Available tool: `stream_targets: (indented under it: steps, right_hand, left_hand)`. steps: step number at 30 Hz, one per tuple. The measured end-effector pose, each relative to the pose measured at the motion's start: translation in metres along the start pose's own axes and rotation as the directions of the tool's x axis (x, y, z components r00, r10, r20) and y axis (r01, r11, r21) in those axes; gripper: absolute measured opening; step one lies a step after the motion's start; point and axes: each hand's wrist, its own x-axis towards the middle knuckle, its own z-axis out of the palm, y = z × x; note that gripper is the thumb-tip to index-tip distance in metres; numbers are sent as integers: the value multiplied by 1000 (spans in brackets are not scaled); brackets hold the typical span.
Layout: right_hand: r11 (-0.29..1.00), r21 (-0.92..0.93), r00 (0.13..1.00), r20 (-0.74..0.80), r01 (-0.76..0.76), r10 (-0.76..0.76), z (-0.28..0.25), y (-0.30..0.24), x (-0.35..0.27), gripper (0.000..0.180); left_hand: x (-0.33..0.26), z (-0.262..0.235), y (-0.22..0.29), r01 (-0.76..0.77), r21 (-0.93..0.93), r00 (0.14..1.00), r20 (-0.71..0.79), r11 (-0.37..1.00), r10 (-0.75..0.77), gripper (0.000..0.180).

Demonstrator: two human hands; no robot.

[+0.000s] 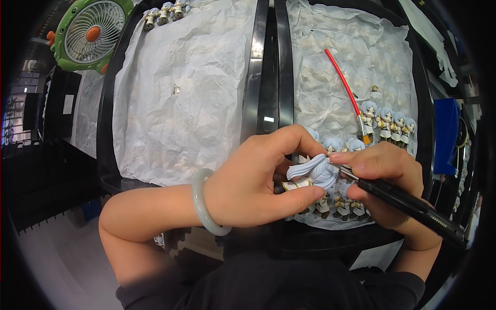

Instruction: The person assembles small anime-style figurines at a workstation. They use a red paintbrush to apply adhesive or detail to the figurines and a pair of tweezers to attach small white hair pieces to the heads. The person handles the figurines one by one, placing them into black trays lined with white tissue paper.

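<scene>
What Is Worn on the Body

The shirt (289,284) is black, and its sleeves (400,287) are short, so the forearms (155,209) are bare. Around the left wrist goes a thick, smooth bangle (198,200), pale grey-green and slightly shiny. The right wrist has a thin bracelet (402,224) of golden colour.

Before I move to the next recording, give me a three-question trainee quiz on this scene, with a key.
1. Which grip has the black tool beside the held figurine?
2. True or false: a pale bangle circles the left wrist.
3. The red-handled brush lies on: a) the left tray's paper; b) the right tray's paper; c) the floor.

Key: 1. the right grip; 2. true; 3. b.
</scene>
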Motion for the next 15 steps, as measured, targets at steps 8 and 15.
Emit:
stream_targets:
  steps: [8,15]
  right_hand:
    - [975,-159,988,63,152,-144,1,-4,4,29]
    - [942,-246,973,84,230,-216,6,-3,8,28]
  left_hand:
    - [1,0,1,17,51,1000,21,999,-18,31]
    - [0,-1,2,54,119,998,4,991,-55,31]
